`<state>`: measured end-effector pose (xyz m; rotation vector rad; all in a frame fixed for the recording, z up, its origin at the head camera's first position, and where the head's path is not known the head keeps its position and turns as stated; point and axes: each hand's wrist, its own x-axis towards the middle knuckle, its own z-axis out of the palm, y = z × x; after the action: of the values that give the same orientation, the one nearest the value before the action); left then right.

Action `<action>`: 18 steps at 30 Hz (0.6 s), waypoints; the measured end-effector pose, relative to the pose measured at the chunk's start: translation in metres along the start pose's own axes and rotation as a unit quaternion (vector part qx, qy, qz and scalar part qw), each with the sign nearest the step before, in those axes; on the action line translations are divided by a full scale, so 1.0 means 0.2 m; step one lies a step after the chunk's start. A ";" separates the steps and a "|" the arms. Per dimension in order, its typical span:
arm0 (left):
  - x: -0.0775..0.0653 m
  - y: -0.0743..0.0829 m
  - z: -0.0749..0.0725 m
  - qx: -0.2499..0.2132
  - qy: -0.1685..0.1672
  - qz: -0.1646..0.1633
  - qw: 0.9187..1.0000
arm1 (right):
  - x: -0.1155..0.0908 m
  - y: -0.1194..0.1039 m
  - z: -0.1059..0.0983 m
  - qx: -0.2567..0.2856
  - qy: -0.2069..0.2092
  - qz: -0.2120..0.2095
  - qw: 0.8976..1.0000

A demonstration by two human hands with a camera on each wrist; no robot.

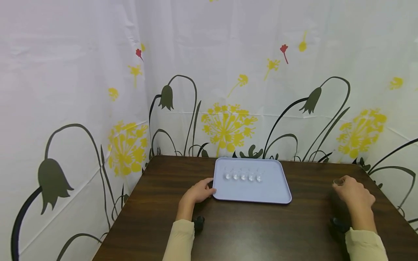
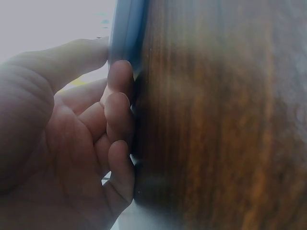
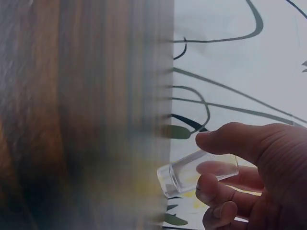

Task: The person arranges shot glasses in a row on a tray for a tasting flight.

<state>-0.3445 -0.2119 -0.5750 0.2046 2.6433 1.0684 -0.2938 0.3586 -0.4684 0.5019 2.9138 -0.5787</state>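
A light blue-grey rectangular tray (image 1: 253, 192) lies on the table, with several small clear shot glasses (image 1: 243, 176) standing in a row on it. My left hand (image 1: 200, 191) grips the tray's left edge near the front corner. In the left wrist view its thumb lies at the rim (image 2: 117, 40), and its fingers curl low by the tabletop. Over at the right, my right hand (image 1: 355, 192) holds another clear shot glass (image 3: 184, 175) between thumb and fingers. That glass is tilted in the right wrist view, its thick base pointing away from the palm.
The dark wooden table (image 1: 248, 232) ends at the back against a white curtain (image 1: 209, 54) printed with flowers. More of the curtain hangs along the left side. Dark wrist devices (image 1: 199, 224) sit under both wrists, close over the tabletop.
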 end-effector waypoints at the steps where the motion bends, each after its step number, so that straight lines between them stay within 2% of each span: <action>1: 0.00 0.01 0.00 0.001 0.000 0.004 1.000 | 0.00 0.00 0.00 0.004 0.001 0.001 1.000; 6: -0.05 0.07 -0.02 0.007 0.001 0.017 1.000 | -0.03 -0.01 -0.02 0.034 0.005 -0.002 0.999; 9: -0.05 0.07 -0.03 0.012 0.002 0.014 1.000 | -0.03 -0.03 -0.03 0.061 0.010 -0.023 0.998; 12: -0.03 0.05 -0.02 0.013 0.001 0.009 1.000 | -0.03 -0.05 -0.04 0.099 0.021 -0.076 0.992; 15: -0.02 0.04 -0.02 0.015 -0.003 0.008 1.000 | -0.02 -0.07 -0.04 0.137 0.022 -0.133 0.981; 18: -0.04 0.04 -0.02 0.016 -0.005 0.008 1.000 | -0.01 -0.10 -0.05 0.160 0.017 -0.162 0.974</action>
<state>-0.3387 -0.2100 -0.5643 0.2376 2.6549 1.0290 -0.2995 0.3452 -0.4514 0.0596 2.9656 -1.1031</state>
